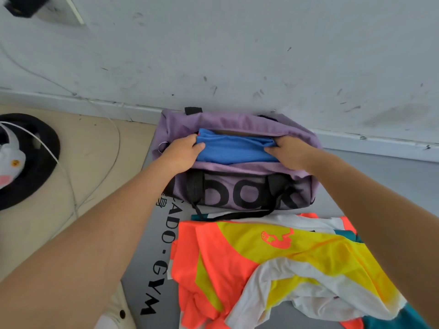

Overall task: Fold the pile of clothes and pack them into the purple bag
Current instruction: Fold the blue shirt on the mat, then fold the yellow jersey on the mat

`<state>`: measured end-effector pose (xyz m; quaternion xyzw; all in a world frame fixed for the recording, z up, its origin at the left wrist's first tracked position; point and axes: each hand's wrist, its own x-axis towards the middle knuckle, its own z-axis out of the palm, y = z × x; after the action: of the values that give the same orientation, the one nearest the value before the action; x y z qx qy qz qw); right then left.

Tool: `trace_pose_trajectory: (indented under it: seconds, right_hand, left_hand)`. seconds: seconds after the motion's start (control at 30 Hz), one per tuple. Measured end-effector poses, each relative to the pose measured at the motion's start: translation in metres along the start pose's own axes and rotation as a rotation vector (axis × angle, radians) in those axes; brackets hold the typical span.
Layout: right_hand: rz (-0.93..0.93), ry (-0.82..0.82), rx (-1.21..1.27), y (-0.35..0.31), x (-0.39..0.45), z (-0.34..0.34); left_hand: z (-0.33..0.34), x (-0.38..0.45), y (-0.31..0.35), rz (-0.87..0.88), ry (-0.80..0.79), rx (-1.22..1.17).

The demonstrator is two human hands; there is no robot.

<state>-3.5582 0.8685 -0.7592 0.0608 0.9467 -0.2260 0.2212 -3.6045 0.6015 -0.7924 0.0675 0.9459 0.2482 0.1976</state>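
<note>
The purple bag (240, 188) lies open on a grey mat against the wall, with black lettering and black straps on its near side. A folded blue garment (234, 148) sits in the bag's opening. My left hand (183, 151) grips the garment's left end, thumb on top. At the garment's right end my right hand (288, 150) holds the cloth, fingers curled into it. The pile of clothes (273, 264), orange, yellow, white and teal, lies loose on the mat in front of the bag.
The grey mat (152, 252) has black "GYM" lettering. A scuffed white wall (237, 55) rises right behind the bag. On the wooden floor at left stand a round black base (35, 162) with a white toy and white cables (95, 129).
</note>
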Motion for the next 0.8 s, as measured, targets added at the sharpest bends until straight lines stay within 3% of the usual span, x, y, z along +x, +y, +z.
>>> trace_pose_trajectory:
  seconds: [0.1,0.27,0.43,0.6,0.7,0.8]
  right_hand:
    - [0.042,-0.118,-0.108,0.009,0.005,-0.003]
    - [0.045,-0.026,-0.118,0.012,0.009,0.014]
    - [0.086,-0.163,-0.169,0.015,0.016,0.024]
    - [0.089,-0.002,-0.018,0.016,0.019,0.026]
    - [-0.037,-0.013,0.028,0.013,0.007,0.016]
    - [-0.170,0.080,0.050,0.007,-0.011,-0.006]
  left_hand:
    - [-0.001,0.005,-0.003,-0.014,-0.111,0.071]
    - [0.005,0.010,-0.005,-0.034,-0.128,0.127]
    - [0.012,0.014,-0.009,-0.082,-0.210,0.111]
    - [0.011,0.008,-0.003,-0.012,0.066,0.059]
    - [0.008,-0.001,0.004,0.068,0.179,0.051]
    - [-0.002,-0.014,0.009,0.107,0.253,0.108]
